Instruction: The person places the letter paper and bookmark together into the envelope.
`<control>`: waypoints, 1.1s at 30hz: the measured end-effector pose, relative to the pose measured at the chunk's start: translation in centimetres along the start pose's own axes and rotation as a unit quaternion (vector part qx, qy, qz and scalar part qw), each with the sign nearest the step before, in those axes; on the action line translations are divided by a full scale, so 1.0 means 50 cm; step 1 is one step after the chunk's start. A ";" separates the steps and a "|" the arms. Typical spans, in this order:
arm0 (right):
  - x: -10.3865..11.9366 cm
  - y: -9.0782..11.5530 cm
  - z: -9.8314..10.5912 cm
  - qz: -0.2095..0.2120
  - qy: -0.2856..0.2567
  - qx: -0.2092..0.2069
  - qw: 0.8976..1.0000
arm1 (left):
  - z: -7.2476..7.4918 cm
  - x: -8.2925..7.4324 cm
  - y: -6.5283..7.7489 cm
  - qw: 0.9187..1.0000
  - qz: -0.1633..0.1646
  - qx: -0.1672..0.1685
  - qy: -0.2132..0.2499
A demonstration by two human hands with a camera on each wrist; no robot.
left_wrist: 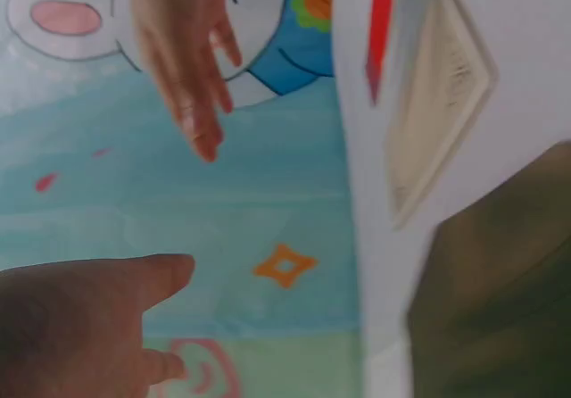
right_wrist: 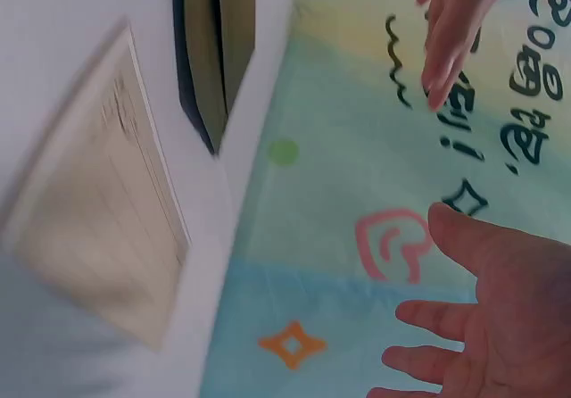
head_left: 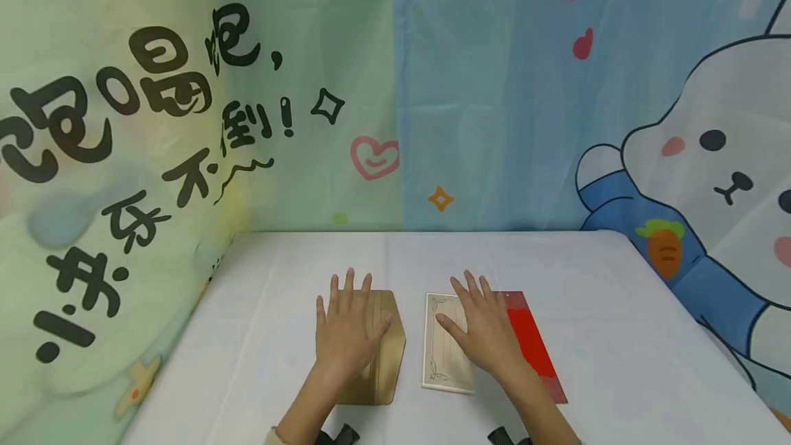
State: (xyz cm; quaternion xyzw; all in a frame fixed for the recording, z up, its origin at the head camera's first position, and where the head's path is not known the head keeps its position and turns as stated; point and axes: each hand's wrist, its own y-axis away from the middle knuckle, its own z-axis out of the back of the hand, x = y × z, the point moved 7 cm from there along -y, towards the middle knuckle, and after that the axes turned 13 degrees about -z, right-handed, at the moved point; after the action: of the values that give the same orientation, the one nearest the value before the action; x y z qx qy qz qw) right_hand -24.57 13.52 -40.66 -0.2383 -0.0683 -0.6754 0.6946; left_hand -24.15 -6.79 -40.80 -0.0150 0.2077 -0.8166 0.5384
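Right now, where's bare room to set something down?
Free: table left of the gold piece, right of the red sheet, and across its far side. Crowded: centre, left hand over gold, right hand over red and cream card.

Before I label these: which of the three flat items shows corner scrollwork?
The cream card, the middle one, between the gold item and the red item; neither of those shows any scrollwork.

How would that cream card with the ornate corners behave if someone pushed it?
The cream card would probably slide rather than roll or tip, since it lies flat on the white table. It is likely fairly stiff, judging by its straight edges.
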 end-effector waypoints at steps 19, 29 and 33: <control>-0.017 0.037 -0.177 -0.020 -0.116 0.061 0.991 | -0.212 0.047 0.078 0.992 0.056 0.103 0.043; -0.046 0.054 -0.227 0.009 -0.017 0.110 0.994 | -0.244 0.040 0.087 0.994 0.060 0.095 0.001; -0.061 0.051 -0.225 0.017 -0.016 0.126 0.992 | -0.250 0.028 0.081 0.994 0.056 0.091 -0.002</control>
State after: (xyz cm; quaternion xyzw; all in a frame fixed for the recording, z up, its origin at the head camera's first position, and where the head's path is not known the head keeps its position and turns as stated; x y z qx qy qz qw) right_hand -24.87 11.44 -52.44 -0.1608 -0.1595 -0.6459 0.7290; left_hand -24.31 -5.35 -53.95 0.0443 0.1324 -0.8005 0.5829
